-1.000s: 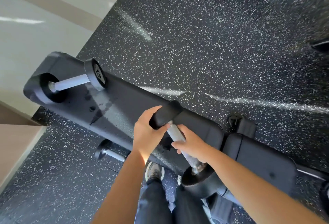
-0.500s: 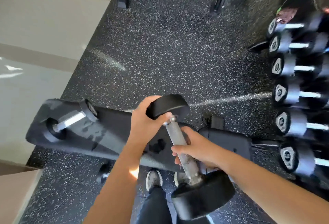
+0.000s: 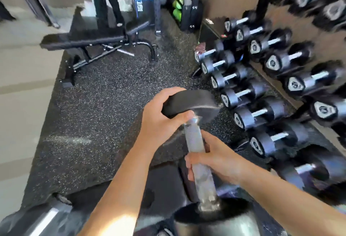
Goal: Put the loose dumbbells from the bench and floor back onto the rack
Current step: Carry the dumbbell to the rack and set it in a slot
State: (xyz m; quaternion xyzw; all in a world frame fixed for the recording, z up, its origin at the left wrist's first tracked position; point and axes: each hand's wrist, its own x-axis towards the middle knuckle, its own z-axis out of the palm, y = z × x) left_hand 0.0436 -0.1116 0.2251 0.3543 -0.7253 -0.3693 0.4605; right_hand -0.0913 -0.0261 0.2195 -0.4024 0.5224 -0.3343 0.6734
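I hold a black dumbbell (image 3: 193,138) with a knurled metal handle, lifted clear of the black bench (image 3: 164,183) below it. My left hand (image 3: 161,121) wraps its upper head. My right hand (image 3: 211,157) grips the handle lower down. The lower head sits at the bottom of the view. A second dumbbell (image 3: 46,217) lies blurred on the bench at bottom left. The dumbbell rack (image 3: 277,78) stands to the right, its two tiers filled with several black dumbbells.
Another black bench (image 3: 93,42) stands further back on the speckled rubber floor (image 3: 104,108). A person's dark legs (image 3: 106,1) are behind it, beside stored gear and a green item. Pale floor runs along the left.
The dumbbell has come up off the bench and my view has swung up and right, bringing the rack and the far bench into sight. Both hands keep their hold.
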